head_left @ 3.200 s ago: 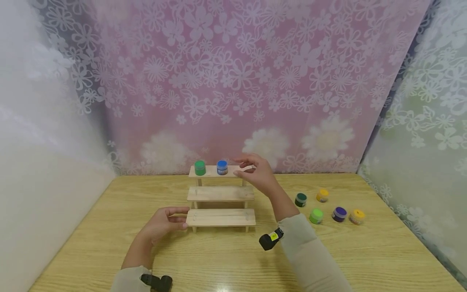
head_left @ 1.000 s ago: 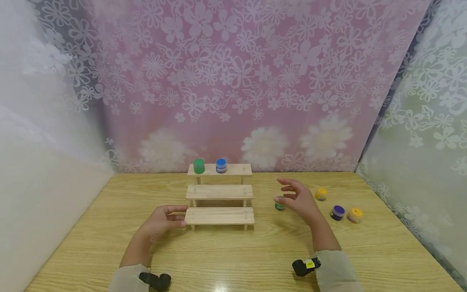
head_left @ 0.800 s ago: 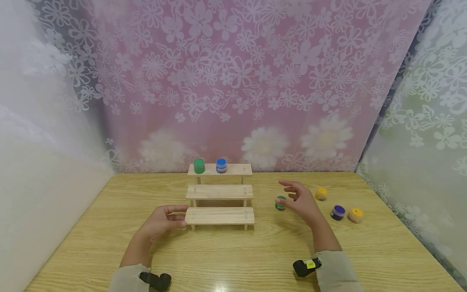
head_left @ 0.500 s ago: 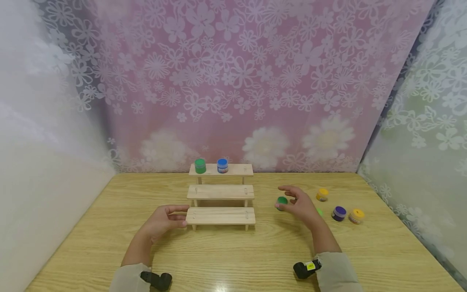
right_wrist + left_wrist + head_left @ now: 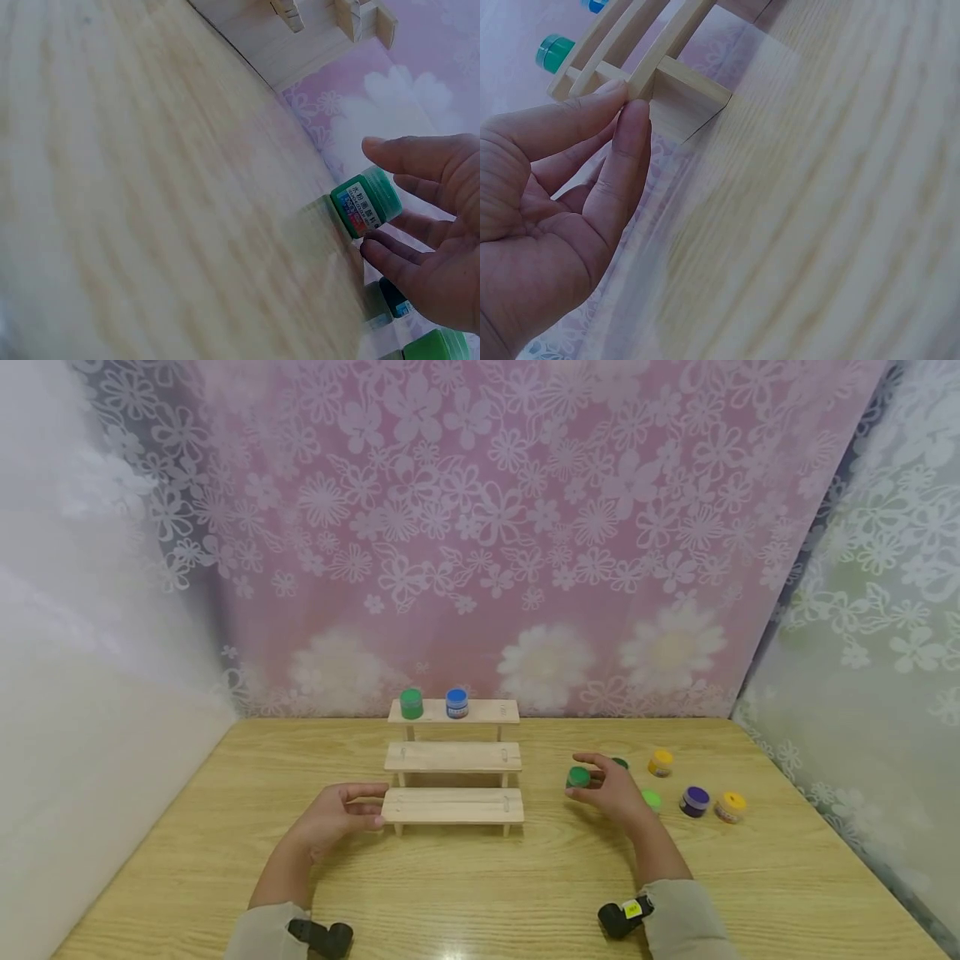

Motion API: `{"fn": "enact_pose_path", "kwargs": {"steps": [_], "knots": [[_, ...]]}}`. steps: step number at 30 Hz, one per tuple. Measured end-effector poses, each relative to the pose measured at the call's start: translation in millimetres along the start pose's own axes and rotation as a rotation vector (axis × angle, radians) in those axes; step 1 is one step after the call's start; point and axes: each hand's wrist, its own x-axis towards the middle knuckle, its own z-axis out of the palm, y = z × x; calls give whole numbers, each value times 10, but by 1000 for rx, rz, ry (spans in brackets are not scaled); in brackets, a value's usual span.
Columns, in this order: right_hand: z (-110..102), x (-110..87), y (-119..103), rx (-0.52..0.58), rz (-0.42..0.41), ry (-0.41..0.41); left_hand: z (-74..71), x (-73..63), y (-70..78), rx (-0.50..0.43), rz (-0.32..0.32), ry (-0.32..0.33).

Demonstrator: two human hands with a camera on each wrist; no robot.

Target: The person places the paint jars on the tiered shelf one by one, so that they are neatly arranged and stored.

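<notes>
A three-step wooden display stand [image 5: 453,806] stands on the table. My left hand [image 5: 337,820] pinches the left end of its lowest shelf between thumb and fingers, plain in the left wrist view. On the top shelf sit a green paint jar [image 5: 411,704] and a blue paint jar [image 5: 457,704]. To the right of the stand, another green paint jar [image 5: 366,202] rests upright on the table. Around it my right hand [image 5: 617,792] is spread, thumb on the near side and fingers on the far side. In the right wrist view a gap shows between the thumb and that jar.
Behind and beside the right hand are a dark green jar [image 5: 620,763] and a light green jar [image 5: 652,800], both partly hidden. Farther right stand a yellow jar [image 5: 661,763], a purple jar [image 5: 694,802] and an orange-yellow jar [image 5: 731,807]. A flowered curtain [image 5: 480,568] hangs behind the table.
My right hand has left the right end of the top shelf, moved right and come down around the green jar on the table. The left hand stays at the lowest shelf.
</notes>
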Motion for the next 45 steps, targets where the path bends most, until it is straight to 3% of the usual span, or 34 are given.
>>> {"fn": "enact_pose_path", "kwargs": {"steps": [8, 19, 30, 45], "knots": [[8, -7, 29, 12, 23, 34, 7, -2, 11, -9, -4, 5], [27, 2, 21, -68, 45, 116, -1, 7, 15, -1, 3, 0], [19, -19, -74, -8, 70, 129, 7, 8, 26, 2, 7, -3], [-10, -79, -262, 33, -28, 144, -17, 8, -14, -27, 14, -16]]}}
